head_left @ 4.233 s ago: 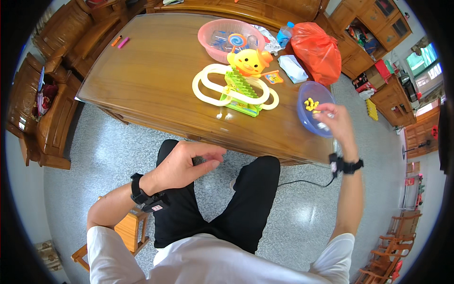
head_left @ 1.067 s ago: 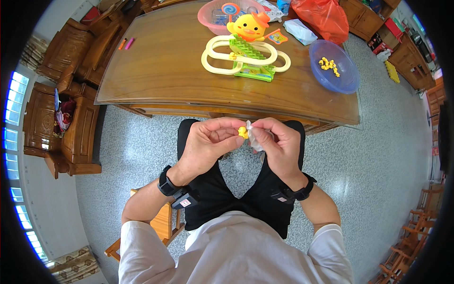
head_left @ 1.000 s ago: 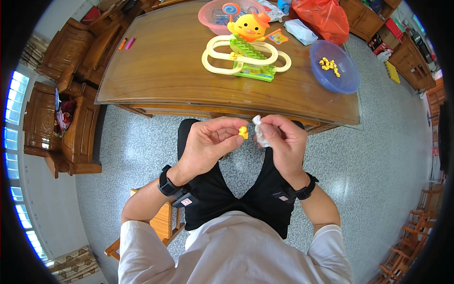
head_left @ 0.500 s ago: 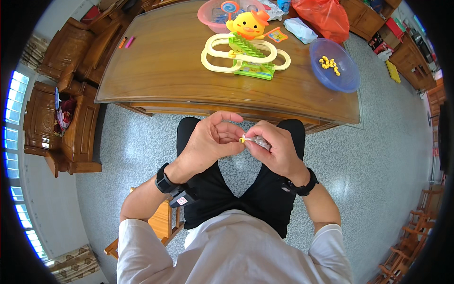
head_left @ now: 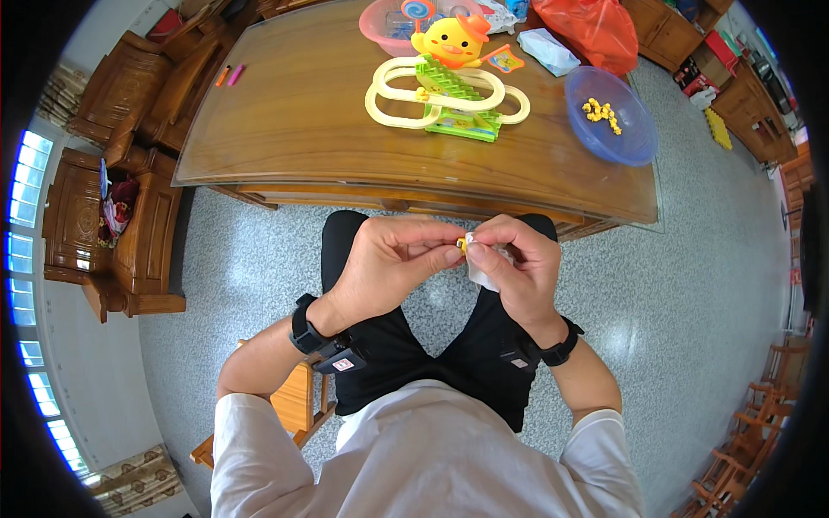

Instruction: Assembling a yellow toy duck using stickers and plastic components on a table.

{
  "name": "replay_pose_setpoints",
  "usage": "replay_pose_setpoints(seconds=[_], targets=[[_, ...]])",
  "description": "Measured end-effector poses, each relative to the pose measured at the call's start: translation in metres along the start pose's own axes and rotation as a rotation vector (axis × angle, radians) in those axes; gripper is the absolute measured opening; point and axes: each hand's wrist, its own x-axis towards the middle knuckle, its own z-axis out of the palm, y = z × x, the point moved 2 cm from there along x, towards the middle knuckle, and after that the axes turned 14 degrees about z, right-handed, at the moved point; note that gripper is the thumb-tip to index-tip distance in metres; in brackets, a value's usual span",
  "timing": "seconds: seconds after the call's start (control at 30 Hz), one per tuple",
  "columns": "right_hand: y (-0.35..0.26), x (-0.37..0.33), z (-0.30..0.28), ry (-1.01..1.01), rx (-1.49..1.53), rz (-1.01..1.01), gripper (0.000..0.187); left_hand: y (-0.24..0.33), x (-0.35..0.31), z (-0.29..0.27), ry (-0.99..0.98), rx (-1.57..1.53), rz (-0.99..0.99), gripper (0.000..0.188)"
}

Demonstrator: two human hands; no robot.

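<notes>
Over my lap, both hands meet fingertip to fingertip. My left hand point(head_left: 399, 250) pinches a small yellow piece point(head_left: 463, 245) between thumb and fingers; its exact kind is too small to make out. My right hand point(head_left: 518, 263) is closed on a crumpled white wipe point(head_left: 480, 274), part of which hangs below the fingers. The wipe touches the yellow piece. On the table beyond stands a duck-topped track toy point(head_left: 449, 82) with cream rails and a green staircase. A blue translucent bowl point(head_left: 635, 142) to its right holds small yellow toy figures point(head_left: 603, 112).
The wooden table point(head_left: 285, 112) has its near edge just past my knees. Farther back are a pink basin point(head_left: 373, 26), a white packet point(head_left: 548, 53) and a red plastic bag point(head_left: 596, 34). Two markers point(head_left: 236, 75) lie at left. A wooden stool point(head_left: 295, 401) is by my left side.
My left fingers have closed onto the yellow piece. Both hands have shifted slightly right, and more of the white wipe now hangs from my right hand.
</notes>
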Motion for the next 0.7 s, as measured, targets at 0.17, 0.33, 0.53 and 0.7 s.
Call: replay_pose_setpoints(seconds=[0.17,0.33,0.53,0.7], targets=[[0.004,-0.002,-0.002,-0.034,0.268,0.224,0.009,0.0,0.0,0.0,-0.06,0.116,0.11,0.027],[0.008,-0.004,-0.001,0.006,0.234,0.186,0.01,-0.005,-0.001,0.006,-0.057,0.096,0.157,0.029],[0.005,-0.01,-0.001,0.051,0.149,0.263,0.01,-0.01,-0.004,0.007,0.013,-0.029,0.132,0.032],[-0.002,-0.004,-0.012,0.149,0.01,0.071,0.01,-0.014,-0.005,0.0,0.106,-0.053,0.046,0.034]])
